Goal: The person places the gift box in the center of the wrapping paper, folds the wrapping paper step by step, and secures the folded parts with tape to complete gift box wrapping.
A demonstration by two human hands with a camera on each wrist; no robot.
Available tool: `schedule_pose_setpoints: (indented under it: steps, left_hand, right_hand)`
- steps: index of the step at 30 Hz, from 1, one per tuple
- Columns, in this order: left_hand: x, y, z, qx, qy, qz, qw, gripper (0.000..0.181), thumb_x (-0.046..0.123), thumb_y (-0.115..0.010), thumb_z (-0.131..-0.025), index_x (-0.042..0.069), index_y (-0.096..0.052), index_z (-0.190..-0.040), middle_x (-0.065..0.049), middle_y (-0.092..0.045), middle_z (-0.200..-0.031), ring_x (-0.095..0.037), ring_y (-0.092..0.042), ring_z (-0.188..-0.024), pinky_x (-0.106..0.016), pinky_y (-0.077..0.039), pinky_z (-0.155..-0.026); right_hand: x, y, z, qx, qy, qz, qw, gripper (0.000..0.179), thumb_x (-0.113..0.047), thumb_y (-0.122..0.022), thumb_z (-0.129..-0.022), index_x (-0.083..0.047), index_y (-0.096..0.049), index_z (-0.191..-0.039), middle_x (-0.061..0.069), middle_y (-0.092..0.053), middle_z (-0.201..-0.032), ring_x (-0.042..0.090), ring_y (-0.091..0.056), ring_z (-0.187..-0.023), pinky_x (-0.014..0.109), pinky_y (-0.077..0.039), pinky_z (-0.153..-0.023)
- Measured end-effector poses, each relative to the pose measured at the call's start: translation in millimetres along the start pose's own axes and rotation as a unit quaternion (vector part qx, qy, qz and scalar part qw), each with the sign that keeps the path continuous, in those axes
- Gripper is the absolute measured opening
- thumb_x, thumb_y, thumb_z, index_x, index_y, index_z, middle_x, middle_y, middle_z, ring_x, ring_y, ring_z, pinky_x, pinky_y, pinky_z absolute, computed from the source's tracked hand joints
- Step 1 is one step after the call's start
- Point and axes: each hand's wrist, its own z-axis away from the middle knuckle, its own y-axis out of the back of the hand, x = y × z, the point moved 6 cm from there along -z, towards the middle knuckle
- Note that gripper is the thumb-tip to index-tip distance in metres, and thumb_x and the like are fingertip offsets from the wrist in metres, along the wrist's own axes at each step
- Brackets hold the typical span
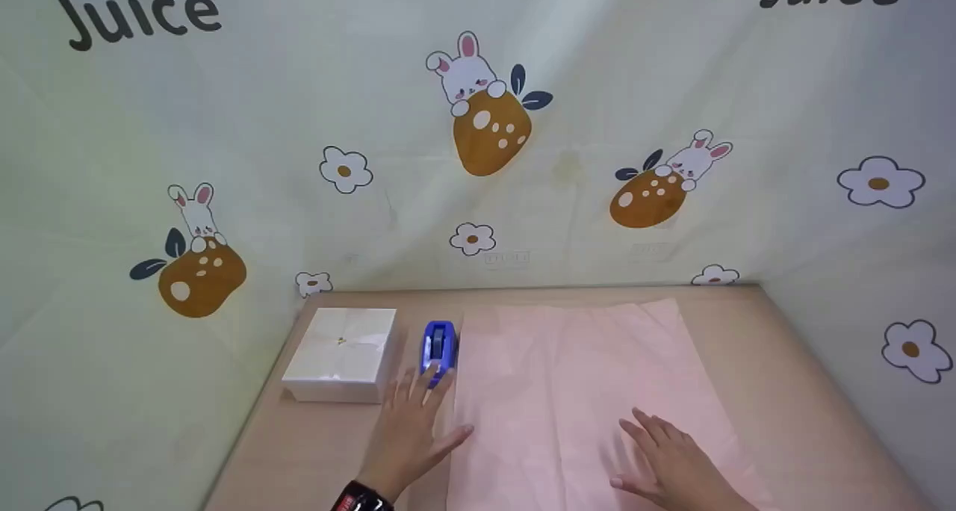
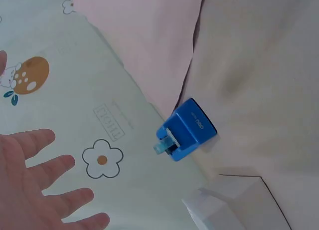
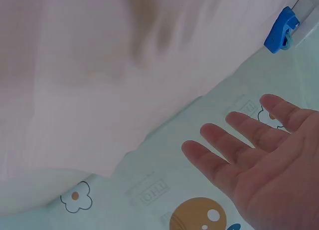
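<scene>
My left hand (image 1: 411, 429) is held with fingers spread near the blue tape dispenser (image 1: 438, 347), its fingertips overlapping the dispenser's near end in the head view. In the left wrist view the dispenser (image 2: 187, 130) shows apart from those fingers, a strip of clear tape at its front. Over the right part of a pink sheet (image 1: 582, 391), my right hand (image 1: 668, 459) hovers with loosely straight fingers, casting a shadow on it. Nothing is in either hand. Left of the dispenser sits a white box (image 1: 347, 347) with a small gold mark on its lid.
The light wooden table (image 1: 762, 361) ends against a pale curtain (image 1: 582, 220) printed with rabbits, fruit and flowers. That curtain also hangs along the left and right sides. A dark band (image 1: 362, 496) circles the left wrist.
</scene>
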Motion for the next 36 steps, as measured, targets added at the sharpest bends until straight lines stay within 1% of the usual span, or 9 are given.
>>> schedule_pose_setpoints:
  steps: [4,8,12,15,20,25,32,34,36]
  left_hand:
    - [-13.0,3.4,-2.3,0.012,0.024,0.008,0.9996,0.077,0.067,-0.050,-0.081,0.020,-0.041,-0.141,-0.009,-0.036,-0.148,-0.038,-0.028,-0.137,-0.057,-0.023,-0.109]
    - [-31.9,7.3,-5.5,0.039,0.051,0.020,0.9977,0.077,0.062,-0.055,-0.081,0.015,-0.041,-0.140,-0.012,-0.038,-0.147,-0.036,-0.029,-0.137,-0.056,-0.023,-0.110]
    - [-61.5,8.0,-7.8,0.064,0.097,0.049,0.9920,0.077,0.053,-0.060,-0.083,0.010,-0.037,-0.142,-0.016,-0.038,-0.146,-0.040,-0.031,-0.134,-0.057,-0.025,-0.108]
    - [-88.6,6.1,-7.9,0.071,0.145,0.078,0.9838,0.077,0.049,-0.059,-0.085,0.007,-0.031,-0.144,-0.018,-0.034,-0.147,-0.042,-0.029,-0.134,-0.058,-0.023,-0.108]
    - [-132.3,4.3,-5.1,0.106,0.214,0.155,0.9586,0.070,0.034,-0.059,-0.089,0.004,-0.028,-0.144,-0.022,-0.030,-0.147,-0.042,-0.025,-0.135,-0.057,-0.020,-0.109]
    - [-167.8,3.5,-0.7,0.130,0.275,0.184,0.9347,0.065,0.024,-0.055,-0.091,-0.002,-0.026,-0.143,-0.026,-0.029,-0.144,-0.043,-0.027,-0.132,-0.056,-0.023,-0.108]
    - [-205.6,-4.3,12.2,0.170,0.339,0.204,0.9025,0.072,0.038,-0.054,-0.091,-0.004,-0.025,-0.142,-0.031,-0.030,-0.141,-0.048,-0.029,-0.128,-0.059,-0.026,-0.104]
    - [-214.5,-8.5,16.1,0.173,0.361,0.221,0.8893,0.078,0.044,-0.053,-0.090,-0.005,-0.023,-0.142,-0.033,-0.029,-0.141,-0.049,-0.028,-0.129,-0.059,-0.024,-0.105]
    - [-221.9,-13.3,19.5,0.170,0.384,0.247,0.8729,0.085,0.050,-0.052,-0.089,-0.005,-0.018,-0.144,-0.034,-0.026,-0.142,-0.049,-0.026,-0.130,-0.059,-0.023,-0.106]
  right_hand:
    - [2,-2,0.3,-0.021,-0.009,-0.011,0.9997,0.076,-0.061,-0.057,-0.080,-0.002,-0.051,-0.127,0.022,-0.053,-0.128,0.040,-0.054,-0.109,0.057,-0.048,-0.080]
    - [2,-3,0.9,-0.030,-0.012,-0.022,0.9993,0.075,-0.060,-0.057,-0.081,-0.001,-0.051,-0.126,0.022,-0.054,-0.126,0.040,-0.054,-0.107,0.057,-0.048,-0.078]
    - [2,-2,2.6,-0.026,-0.010,-0.017,0.9995,0.072,-0.059,-0.057,-0.081,-0.002,-0.053,-0.123,0.020,-0.056,-0.122,0.037,-0.057,-0.102,0.054,-0.050,-0.075]
    - [2,-1,3.9,-0.020,-0.001,-0.003,0.9998,0.069,-0.059,-0.057,-0.081,-0.003,-0.056,-0.120,0.016,-0.059,-0.117,0.032,-0.059,-0.097,0.049,-0.052,-0.073]
    - [2,-1,5.2,-0.025,0.003,-0.001,0.9997,0.065,-0.059,-0.056,-0.083,-0.004,-0.057,-0.117,0.012,-0.060,-0.114,0.030,-0.060,-0.094,0.047,-0.052,-0.074]
    - [2,-1,5.4,-0.026,0.002,-0.001,0.9996,0.064,-0.059,-0.055,-0.083,-0.004,-0.058,-0.116,0.011,-0.060,-0.113,0.029,-0.060,-0.093,0.045,-0.052,-0.074]
    - [2,-1,8.0,-0.025,-0.010,-0.001,0.9996,0.061,-0.058,-0.055,-0.083,-0.007,-0.058,-0.115,0.008,-0.060,-0.112,0.026,-0.059,-0.094,0.044,-0.052,-0.077]
    - [3,-1,8.1,-0.028,-0.012,-0.002,0.9995,0.061,-0.058,-0.055,-0.083,-0.007,-0.058,-0.115,0.008,-0.060,-0.112,0.026,-0.059,-0.093,0.043,-0.052,-0.075]
    - [4,-1,8.3,-0.030,-0.012,-0.001,0.9995,0.061,-0.058,-0.055,-0.083,-0.006,-0.058,-0.114,0.008,-0.060,-0.111,0.026,-0.059,-0.093,0.043,-0.052,-0.074]
